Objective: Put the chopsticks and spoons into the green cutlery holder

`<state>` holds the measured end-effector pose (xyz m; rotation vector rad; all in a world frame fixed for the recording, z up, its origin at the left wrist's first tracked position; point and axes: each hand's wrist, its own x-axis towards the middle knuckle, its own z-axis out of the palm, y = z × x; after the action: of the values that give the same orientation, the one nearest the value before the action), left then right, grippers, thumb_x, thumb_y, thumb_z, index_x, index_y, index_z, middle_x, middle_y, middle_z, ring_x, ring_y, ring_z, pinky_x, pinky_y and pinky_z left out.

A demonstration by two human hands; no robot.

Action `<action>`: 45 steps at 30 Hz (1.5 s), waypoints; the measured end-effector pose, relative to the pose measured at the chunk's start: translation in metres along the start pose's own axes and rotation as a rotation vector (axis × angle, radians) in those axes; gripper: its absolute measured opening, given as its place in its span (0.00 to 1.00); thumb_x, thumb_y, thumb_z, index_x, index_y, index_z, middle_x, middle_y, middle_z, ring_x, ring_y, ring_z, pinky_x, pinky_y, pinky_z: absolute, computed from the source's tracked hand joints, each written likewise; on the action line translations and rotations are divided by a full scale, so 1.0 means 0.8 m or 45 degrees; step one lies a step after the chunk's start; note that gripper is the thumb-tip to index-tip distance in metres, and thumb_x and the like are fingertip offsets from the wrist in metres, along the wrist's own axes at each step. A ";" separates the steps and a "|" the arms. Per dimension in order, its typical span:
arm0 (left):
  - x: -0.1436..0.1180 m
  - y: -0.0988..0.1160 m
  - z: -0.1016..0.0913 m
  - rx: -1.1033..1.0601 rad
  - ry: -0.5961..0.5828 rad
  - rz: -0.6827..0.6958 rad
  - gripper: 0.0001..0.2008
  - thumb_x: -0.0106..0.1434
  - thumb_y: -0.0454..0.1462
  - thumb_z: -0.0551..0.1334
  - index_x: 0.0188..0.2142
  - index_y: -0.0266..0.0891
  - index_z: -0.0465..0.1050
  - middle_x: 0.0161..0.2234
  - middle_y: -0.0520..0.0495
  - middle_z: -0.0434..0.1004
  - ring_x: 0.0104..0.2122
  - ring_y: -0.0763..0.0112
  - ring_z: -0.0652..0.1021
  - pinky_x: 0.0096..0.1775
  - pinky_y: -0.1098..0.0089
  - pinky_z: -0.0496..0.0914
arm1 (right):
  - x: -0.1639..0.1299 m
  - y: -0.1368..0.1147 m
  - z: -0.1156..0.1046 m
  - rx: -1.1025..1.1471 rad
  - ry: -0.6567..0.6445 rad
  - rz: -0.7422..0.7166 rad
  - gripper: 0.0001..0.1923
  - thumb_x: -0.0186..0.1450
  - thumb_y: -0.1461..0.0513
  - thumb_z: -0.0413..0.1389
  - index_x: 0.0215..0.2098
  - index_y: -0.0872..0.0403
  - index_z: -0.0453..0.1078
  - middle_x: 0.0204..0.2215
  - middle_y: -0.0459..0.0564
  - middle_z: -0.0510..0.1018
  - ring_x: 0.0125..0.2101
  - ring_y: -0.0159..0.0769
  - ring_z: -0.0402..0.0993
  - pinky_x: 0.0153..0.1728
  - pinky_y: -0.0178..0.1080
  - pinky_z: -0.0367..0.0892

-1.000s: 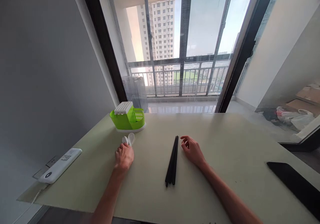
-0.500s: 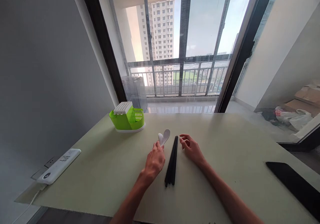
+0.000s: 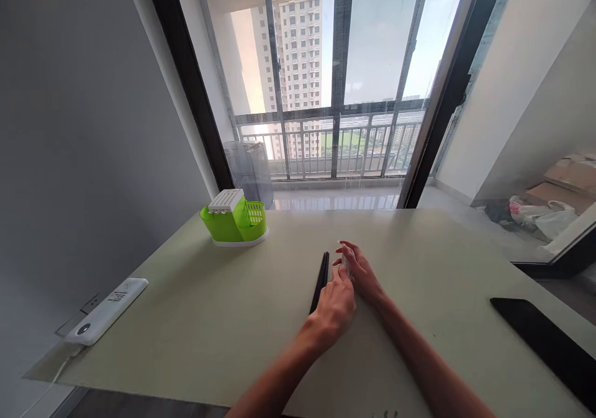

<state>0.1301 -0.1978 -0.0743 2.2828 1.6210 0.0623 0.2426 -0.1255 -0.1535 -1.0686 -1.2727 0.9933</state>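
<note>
My left hand is closed on the white spoons, of which only a small part shows between the fingers. My right hand meets it from the right, its fingers curled around the upper part of the spoons. Just left of both hands lies a bundle of black chopsticks on the table. The left hand and wrist cover its lower end.
A green and white cutlery caddy stands at the back left of the pale table. A white power strip with a cable lies at the left edge. A black flat object rests at the right. Beyond the table is a glass door.
My left hand has carried the white spoons to the right, across the chopsticks, to my right hand. The right hand's fingers have come around the spoons.
</note>
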 end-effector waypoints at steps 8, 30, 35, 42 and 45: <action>0.011 0.003 0.020 0.015 0.020 0.085 0.37 0.62 0.25 0.53 0.71 0.27 0.47 0.62 0.24 0.63 0.50 0.49 0.79 0.49 0.60 0.74 | 0.004 0.020 -0.004 -0.072 0.034 -0.005 0.20 0.69 0.48 0.47 0.49 0.52 0.66 0.37 0.51 0.77 0.30 0.37 0.76 0.33 0.41 0.74; 0.079 -0.260 -0.252 0.370 1.214 -0.246 0.23 0.69 0.45 0.56 0.59 0.37 0.68 0.61 0.34 0.68 0.61 0.44 0.64 0.61 0.48 0.57 | 0.007 0.016 -0.010 -0.338 -0.090 -0.063 0.18 0.68 0.51 0.49 0.47 0.52 0.71 0.33 0.47 0.77 0.31 0.36 0.74 0.40 0.41 0.68; 0.079 -0.311 -0.267 0.363 0.864 -0.370 0.26 0.71 0.51 0.51 0.61 0.42 0.68 0.61 0.39 0.71 0.59 0.43 0.68 0.57 0.47 0.63 | 0.008 0.012 -0.012 -0.394 -0.153 -0.106 0.18 0.68 0.52 0.48 0.47 0.52 0.71 0.32 0.47 0.77 0.32 0.36 0.74 0.42 0.41 0.68; 0.084 -0.272 -0.253 0.344 0.771 -0.264 0.28 0.72 0.54 0.46 0.62 0.47 0.68 0.63 0.44 0.70 0.62 0.46 0.67 0.59 0.49 0.63 | 0.007 0.006 -0.014 -0.475 -0.250 -0.142 0.16 0.67 0.54 0.50 0.46 0.53 0.73 0.31 0.47 0.76 0.29 0.35 0.72 0.39 0.41 0.68; 0.090 -0.235 -0.244 0.329 0.722 -0.176 0.32 0.72 0.57 0.44 0.64 0.43 0.65 0.58 0.39 0.75 0.58 0.50 0.73 0.57 0.54 0.66 | 0.008 0.005 -0.015 -0.508 -0.258 -0.175 0.15 0.67 0.55 0.51 0.45 0.53 0.73 0.32 0.48 0.77 0.34 0.38 0.73 0.41 0.41 0.67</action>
<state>-0.0600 -0.0281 0.0418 2.4809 2.1688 0.5390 0.2551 -0.1195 -0.1557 -1.1816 -1.7370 0.7743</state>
